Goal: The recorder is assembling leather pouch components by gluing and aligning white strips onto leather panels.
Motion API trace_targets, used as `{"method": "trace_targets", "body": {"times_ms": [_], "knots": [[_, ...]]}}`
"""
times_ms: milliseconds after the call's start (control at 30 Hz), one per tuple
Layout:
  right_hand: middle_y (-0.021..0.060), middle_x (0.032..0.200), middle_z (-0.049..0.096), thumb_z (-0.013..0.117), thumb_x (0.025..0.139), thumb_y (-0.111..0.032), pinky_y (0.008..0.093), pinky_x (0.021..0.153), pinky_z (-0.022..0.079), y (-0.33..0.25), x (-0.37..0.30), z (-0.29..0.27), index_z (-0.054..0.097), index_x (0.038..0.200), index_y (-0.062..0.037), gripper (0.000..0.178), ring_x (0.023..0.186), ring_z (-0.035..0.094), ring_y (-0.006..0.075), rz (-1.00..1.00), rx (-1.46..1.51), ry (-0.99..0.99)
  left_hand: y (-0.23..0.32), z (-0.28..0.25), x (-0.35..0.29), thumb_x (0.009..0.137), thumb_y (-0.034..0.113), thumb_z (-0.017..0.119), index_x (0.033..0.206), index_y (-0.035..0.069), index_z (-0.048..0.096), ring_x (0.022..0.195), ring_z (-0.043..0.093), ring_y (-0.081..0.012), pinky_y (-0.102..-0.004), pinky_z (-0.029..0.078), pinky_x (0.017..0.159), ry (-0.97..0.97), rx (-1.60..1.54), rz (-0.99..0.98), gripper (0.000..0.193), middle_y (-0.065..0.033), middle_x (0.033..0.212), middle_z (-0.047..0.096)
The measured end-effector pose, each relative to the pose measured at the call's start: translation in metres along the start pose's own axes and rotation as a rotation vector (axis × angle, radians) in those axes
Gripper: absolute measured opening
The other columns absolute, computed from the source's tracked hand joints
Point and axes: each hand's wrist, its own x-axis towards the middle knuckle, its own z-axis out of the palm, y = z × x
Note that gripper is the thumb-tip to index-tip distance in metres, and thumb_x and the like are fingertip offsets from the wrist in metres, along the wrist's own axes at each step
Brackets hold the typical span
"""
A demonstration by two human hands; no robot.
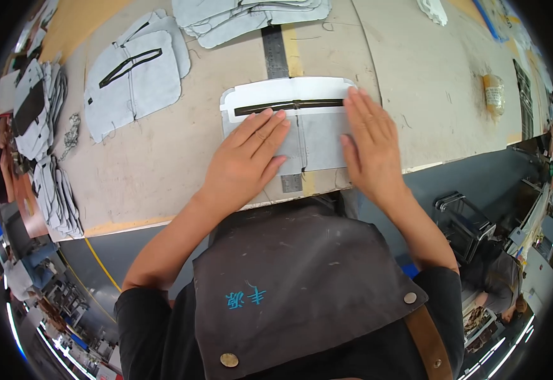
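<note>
A light grey cut panel (324, 140) lies on the worktable in front of me. Along its far edge runs a white strip (317, 90) with a long slot that shows black inside. My left hand (241, 155) rests flat on the panel's left part, fingertips just below the slot. On the right edge lies my right hand (372, 142), its fingers stretched toward the far corner and its thumb apart. Both hands are open, and neither grips anything. Under the panel passes a metal ruler (275, 54), next to a yellow strip (293, 54).
Slotted grey panels (156, 85) lie at the left, and a thick stack of panels (251, 19) sits at the far side. More stacks (35, 117) line the left edge. At the right stands a yellowish bottle (494, 96). A person (501, 278) is at lower right.
</note>
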Motion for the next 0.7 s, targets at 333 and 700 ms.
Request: {"method": "trace_targets", "body": {"times_ms": [333, 700], "knots": [[0.021, 0.142, 0.042, 0.059, 0.083, -0.01, 0.0463, 0.107, 0.032, 0.007, -0.004, -0.008, 0.045, 0.13, 0.009, 0.053, 0.132, 0.039, 0.0351, 0.023, -0.232, -0.081, -0.016, -0.022, -0.018, 0.082, 0.007, 0.065, 0.125, -0.003, 0.055, 0.125, 0.05, -0.031, -0.0413, 0.04, 0.103, 0.072, 0.159, -0.182, 0.046, -0.0156, 0.128, 0.057], [0.0162, 0.125, 0.049, 0.074, 0.07, -0.001, 0.0394, 0.094, 0.042, 0.015, 0.025, -0.021, 0.05, 0.131, -0.0039, 0.065, 0.11, 0.048, 0.0319, 0.156, 0.202, 0.143, -0.032, -0.016, 0.022, 0.078, 0.007, 0.07, 0.108, 0.006, 0.067, 0.093, 0.051, -0.0267, -0.037, 0.042, 0.083, 0.346, -0.175, -0.274, 0.031, -0.0077, 0.104, 0.061]]}}
